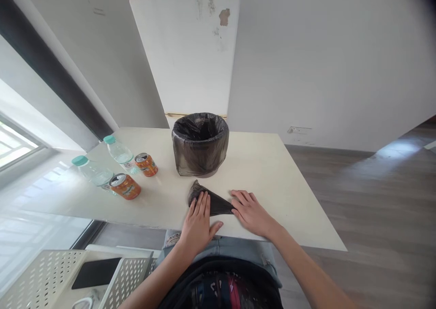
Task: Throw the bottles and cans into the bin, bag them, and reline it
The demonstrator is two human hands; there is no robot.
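A folded black garbage bag (219, 204) lies on the white table near its front edge. My left hand (199, 218) presses flat on the bag's bunched left end, fingers stretched out and thumb apart. At the other side my right hand (250, 211) pinches the bag's narrow tip between thumb and fingers, so the bag tapers toward it. Just beyond stands a trash can (200, 143) lined with another black bag, its rim folded over the outside.
Left on the white table (272, 163) stand two clear bottles (120, 152) (97, 175) with teal caps and two orange cans (146, 164) (126, 186). Below left are perforated baskets (51, 272) and a black flat object (97, 272). A white refrigerator (190, 50) stands behind the table.
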